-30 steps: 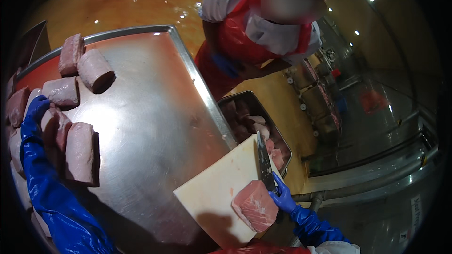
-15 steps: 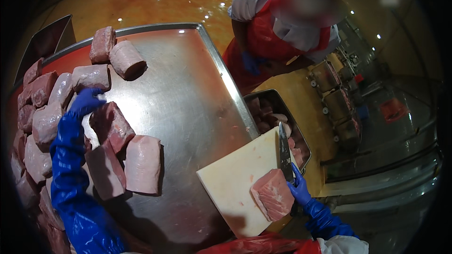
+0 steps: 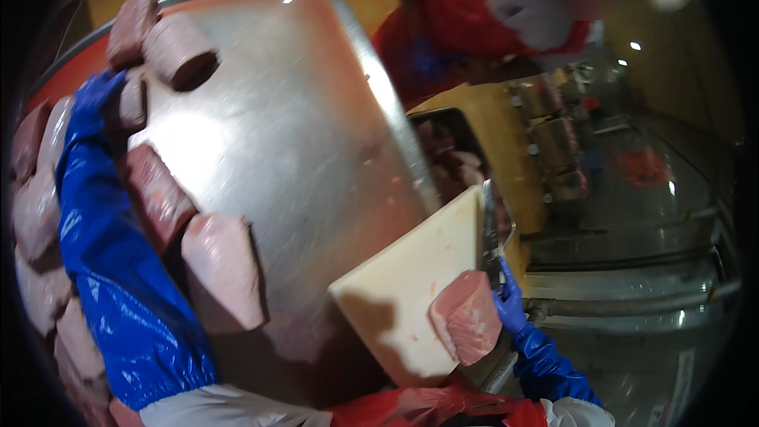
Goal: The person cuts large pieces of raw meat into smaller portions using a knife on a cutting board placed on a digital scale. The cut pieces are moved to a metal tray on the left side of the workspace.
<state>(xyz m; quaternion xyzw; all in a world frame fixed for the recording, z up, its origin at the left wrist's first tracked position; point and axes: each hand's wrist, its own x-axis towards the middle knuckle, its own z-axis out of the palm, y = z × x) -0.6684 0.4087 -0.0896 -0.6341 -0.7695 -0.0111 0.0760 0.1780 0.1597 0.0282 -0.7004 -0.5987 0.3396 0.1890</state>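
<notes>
Meat (image 3: 133, 103) lies at the left of the metal surface (image 3: 292, 134), beside the left hand (image 3: 96, 99), whose fingers' hold cannot be determined. Right hand (image 3: 510, 304): fingers wrapped round the knife (image 3: 489, 221), blade along the edge of the board (image 3: 395, 277), which bears a slab (image 3: 468, 320).

The left arm (image 3: 126, 269) is stretched far forward, with the left hand (image 3: 96, 95) at its end. The right hand (image 3: 510, 304) is nearer the body, its fingers curled in a grip.
</notes>
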